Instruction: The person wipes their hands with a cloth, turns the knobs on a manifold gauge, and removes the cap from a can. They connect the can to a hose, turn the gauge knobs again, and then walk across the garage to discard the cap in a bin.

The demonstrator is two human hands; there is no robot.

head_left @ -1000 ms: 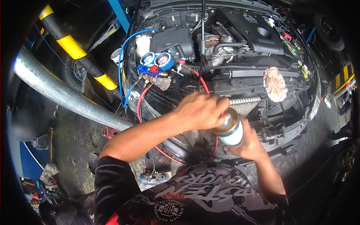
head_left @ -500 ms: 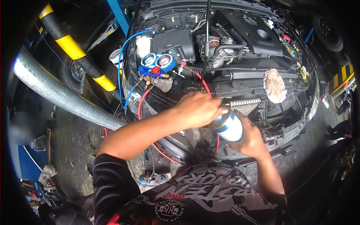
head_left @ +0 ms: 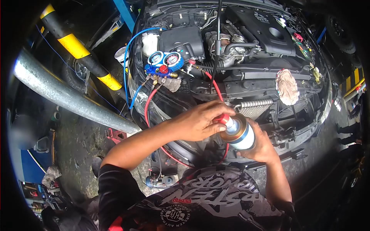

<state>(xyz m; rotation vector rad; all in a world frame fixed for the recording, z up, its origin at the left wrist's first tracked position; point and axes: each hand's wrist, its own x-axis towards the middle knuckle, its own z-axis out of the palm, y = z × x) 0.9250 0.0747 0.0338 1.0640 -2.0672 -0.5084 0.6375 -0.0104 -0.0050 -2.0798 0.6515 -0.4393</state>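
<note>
My right hand point(head_left: 262, 144) is wrapped round a light-coloured can point(head_left: 243, 139) with a gold and blue rim, tilted over the front of the car. The fingers of my left hand point(head_left: 204, 121) are closed on a red cap point(head_left: 222, 118) at the can's top. Beyond my left hand, a blue manifold gauge set point(head_left: 165, 63) lies at the edge of the engine bay. A red hose point(head_left: 147, 107) and a blue hose point(head_left: 125, 73) run from it.
The open engine bay holds a black engine cover point(head_left: 266, 30) and a prop rod point(head_left: 218, 42). A crumpled cloth point(head_left: 287, 87) lies on the front panel. On the left are a metal pipe point(head_left: 73, 92) and a yellow-black post point(head_left: 73, 44). A pump point(head_left: 162, 181) stands on the floor.
The red cap now shows between my left fingers, which were higher over the can's top before. The can has tilted, its top turning more toward me. The whole view has shifted slightly.
</note>
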